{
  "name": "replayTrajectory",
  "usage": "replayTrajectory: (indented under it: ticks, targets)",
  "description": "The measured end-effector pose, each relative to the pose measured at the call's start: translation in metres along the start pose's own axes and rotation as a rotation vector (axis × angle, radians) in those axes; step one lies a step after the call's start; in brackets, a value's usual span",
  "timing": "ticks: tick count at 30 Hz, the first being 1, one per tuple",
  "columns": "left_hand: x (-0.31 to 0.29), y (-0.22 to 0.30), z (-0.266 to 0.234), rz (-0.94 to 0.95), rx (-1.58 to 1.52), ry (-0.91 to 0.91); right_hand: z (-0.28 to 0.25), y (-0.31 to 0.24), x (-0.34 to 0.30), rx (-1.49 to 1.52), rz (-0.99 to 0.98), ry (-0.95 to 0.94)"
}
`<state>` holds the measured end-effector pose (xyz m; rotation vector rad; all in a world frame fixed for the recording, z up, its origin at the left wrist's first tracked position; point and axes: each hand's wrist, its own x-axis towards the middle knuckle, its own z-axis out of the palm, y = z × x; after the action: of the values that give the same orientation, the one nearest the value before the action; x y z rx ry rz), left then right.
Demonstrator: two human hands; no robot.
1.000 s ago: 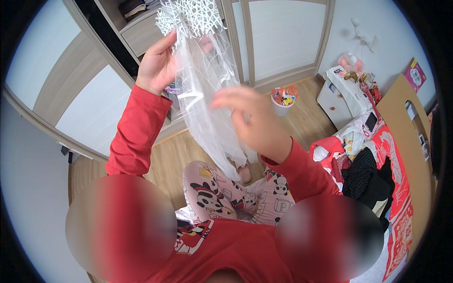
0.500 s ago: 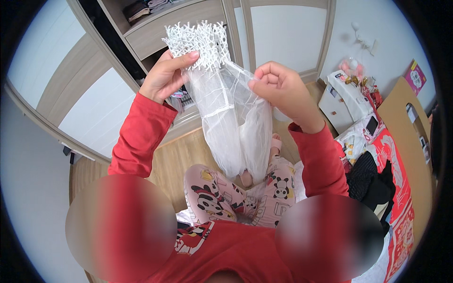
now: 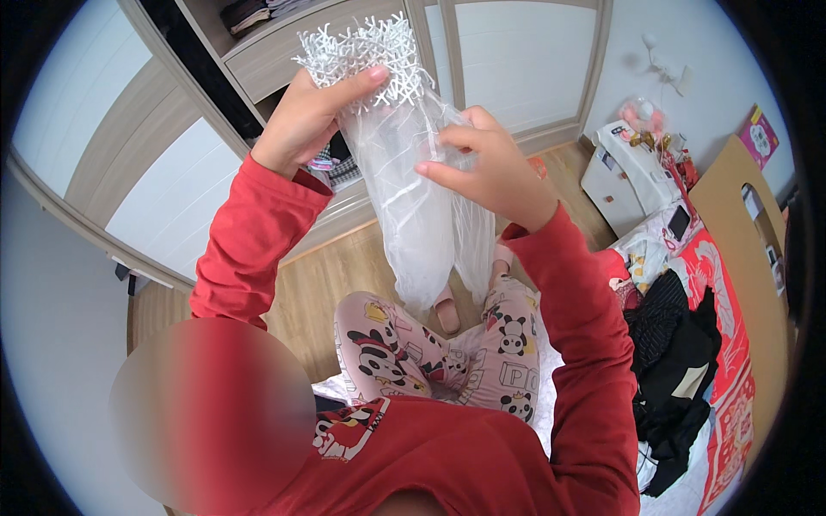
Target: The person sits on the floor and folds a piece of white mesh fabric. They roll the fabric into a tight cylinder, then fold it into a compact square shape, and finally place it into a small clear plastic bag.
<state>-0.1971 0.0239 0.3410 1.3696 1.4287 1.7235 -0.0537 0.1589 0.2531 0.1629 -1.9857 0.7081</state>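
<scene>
Sheer white tights [image 3: 400, 198] hang in front of me, their two thin legs reaching down toward my knees. Along the top runs a thick white net-like band [image 3: 366, 52] with ragged, branching edges. My left hand [image 3: 314, 112] is closed on the tights at this band, its thumb lying over the front and the other fingers behind. At the right side of the sheer part, just below the band, is my right hand [image 3: 482, 163]. Its thumb and forefinger are parted against the fabric, and the other fingers are partly hidden.
Beyond the tights stands a wardrobe [image 3: 305, 47] with folded clothes on its shelves. On the bed to my right lie black garments [image 3: 675, 370], a phone [image 3: 679, 225] and a red patterned cloth [image 3: 718, 297]. A white box [image 3: 613, 193] and a cardboard panel [image 3: 731, 224] stand there too.
My right hand has moved left and its thumb and forefinger have come apart from their pinch on the fabric. The tights are slightly higher, and their legs have swung apart at the bottom.
</scene>
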Motion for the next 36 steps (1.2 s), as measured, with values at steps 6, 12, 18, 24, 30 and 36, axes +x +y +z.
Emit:
replayTrajectory:
  ticks: [6,12,18,24,30,36]
  targets:
    - [0.014,-0.001,-0.016,0.133,0.282,0.049,-0.009,0.01,-0.009,0.111,0.226,-0.194]
    - [0.022,0.029,-0.002,0.201,0.245,0.085,0.012,0.023,-0.034,0.12,0.23,-0.259]
    - [0.033,0.055,0.007,0.304,0.34,0.159,0.038,0.04,-0.06,0.282,0.32,-0.372]
    - [0.041,0.081,-0.007,0.31,0.394,0.17,0.069,0.06,-0.11,0.35,0.379,-0.406]
    - [0.054,0.088,-0.021,0.277,0.37,0.207,0.077,0.079,-0.17,0.289,0.459,-0.386]
    - [0.068,0.087,-0.038,0.231,0.308,0.247,0.064,0.087,-0.203,0.247,0.509,-0.309]
